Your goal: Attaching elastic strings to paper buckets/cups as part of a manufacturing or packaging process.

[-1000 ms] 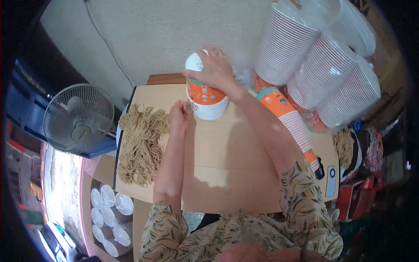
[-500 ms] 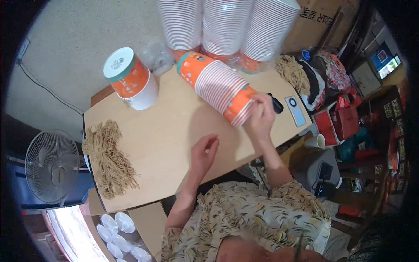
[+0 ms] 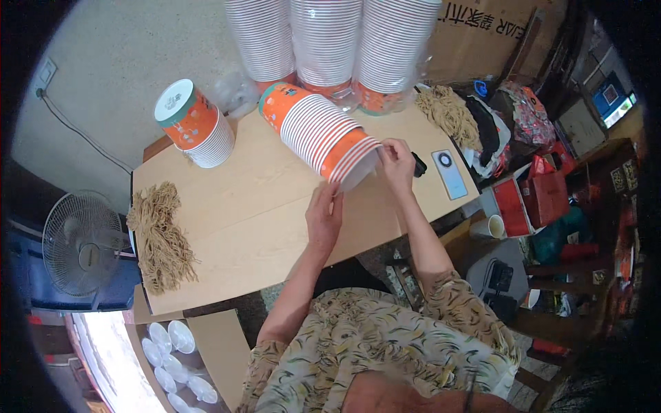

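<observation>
Orange and white: a nested stack of paper cups (image 3: 322, 132) is laid on its side across the wooden table (image 3: 255, 213), mouth end toward the person.
Left hand (image 3: 323, 217): set under the stack's open end, fingers spread against the lowest rim; not closed round anything.
Right hand (image 3: 397, 162): fingertips are pinched on the outermost cup's rim at the far side of the mouth.
Second stack: a shorter pile of cups (image 3: 195, 124), lidded end up, is stood well apart at the table's far left.
Behind: three tall sleeves of cups (image 3: 327, 41) are lined along the wall.
Table clutter: a bundle of dried noodles (image 3: 160, 237) is spread at the left edge; a phone (image 3: 449, 173) is lying just beside the right hand.
Risk, rolling: the stack is round and unsupported at the sides; a sideways pull on the rim could set it rolling toward the table edge.
Risk, sticking: cups are tightly nested, so two may be drawn off together, or the thin rim crushed under the pinch.
</observation>
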`<state>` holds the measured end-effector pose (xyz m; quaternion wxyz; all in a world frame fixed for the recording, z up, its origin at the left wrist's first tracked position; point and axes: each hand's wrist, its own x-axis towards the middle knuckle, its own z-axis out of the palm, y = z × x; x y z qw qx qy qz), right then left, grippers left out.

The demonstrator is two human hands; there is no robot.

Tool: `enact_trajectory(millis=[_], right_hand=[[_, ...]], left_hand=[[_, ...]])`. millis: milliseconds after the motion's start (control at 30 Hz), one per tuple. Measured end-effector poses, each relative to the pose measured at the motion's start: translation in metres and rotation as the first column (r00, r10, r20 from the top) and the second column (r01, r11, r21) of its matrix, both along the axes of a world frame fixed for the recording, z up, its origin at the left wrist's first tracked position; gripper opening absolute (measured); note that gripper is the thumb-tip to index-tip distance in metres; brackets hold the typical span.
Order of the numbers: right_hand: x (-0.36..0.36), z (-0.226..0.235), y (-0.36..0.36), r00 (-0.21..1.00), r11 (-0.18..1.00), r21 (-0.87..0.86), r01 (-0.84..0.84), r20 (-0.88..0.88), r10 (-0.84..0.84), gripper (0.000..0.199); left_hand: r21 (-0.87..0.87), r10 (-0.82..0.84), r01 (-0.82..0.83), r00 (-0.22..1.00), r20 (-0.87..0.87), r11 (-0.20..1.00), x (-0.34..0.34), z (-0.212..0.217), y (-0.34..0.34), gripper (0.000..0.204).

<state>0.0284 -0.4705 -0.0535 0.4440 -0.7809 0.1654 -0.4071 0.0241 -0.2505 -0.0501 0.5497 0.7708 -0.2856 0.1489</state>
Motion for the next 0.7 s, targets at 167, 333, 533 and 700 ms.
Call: enact_trajectory(millis=[167, 333, 533, 700], right_hand=[[0.025, 0.004, -0.003, 0.996, 0.989, -0.133, -0.068, 0.043, 0.074, 0.017], [0.036, 0.005, -0.006, 0.982, 0.955, -0.273, -0.114, 0.113, 0.15, 0.018], [0.034, 0.011, -0.006, 0.977, 0.963, -0.167, -0.211, -0.061, 0.203, 0.018], [0.032, 0.008, -0.018, 0.959, 0.935, -0.226, -0.273, -0.144, 0.246, 0.018]], left_hand=[[0.023, 0.056, -0.057, 0.997, 0.062, 0.998, 0.014, 0.007, -0.007, 0.027], [0.05, 0.168, -0.17, 0.985, 0.051, 0.984, 0.028, 0.008, -0.013, 0.02], [0.079, 0.275, -0.288, 0.95, 0.149, 0.954, 0.03, 0.005, -0.013, 0.014], [0.142, 0.287, -0.319, 0.935, 0.207, 0.937, 0.024, 0.012, -0.016, 0.016]])
